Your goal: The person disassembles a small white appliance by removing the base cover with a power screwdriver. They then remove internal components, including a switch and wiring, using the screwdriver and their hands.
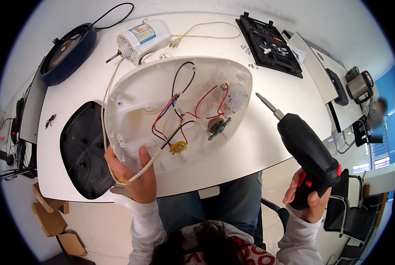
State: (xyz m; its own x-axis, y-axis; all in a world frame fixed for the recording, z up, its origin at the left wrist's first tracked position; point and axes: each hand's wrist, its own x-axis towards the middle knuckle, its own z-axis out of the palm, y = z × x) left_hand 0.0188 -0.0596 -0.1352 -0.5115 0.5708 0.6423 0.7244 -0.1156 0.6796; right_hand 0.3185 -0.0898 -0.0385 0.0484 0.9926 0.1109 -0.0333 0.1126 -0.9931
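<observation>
My left hand [140, 183] is closed on the near left edge of a white plastic housing [135, 95], thumb inside the rim. A pale cable [147, 166] passes over that hand into the shell. Inside the housing are red, blue and black wires, a yellow round part [178, 147] and a dark switch-like part [218, 127]. My right hand [311, 201] grips a black cordless screwdriver [305, 141] with red buttons, held off the table's right front edge. Its bit points up and left, apart from the housing. A black plastic cover [88, 152] lies left of my left hand.
A white motor [146, 37] with a plug and cord [175, 43] stands behind the housing. At the far left is a dark blue round appliance [69, 55]. An open black tool case [270, 46] lies at the far right, with loose screws [246, 48] beside it.
</observation>
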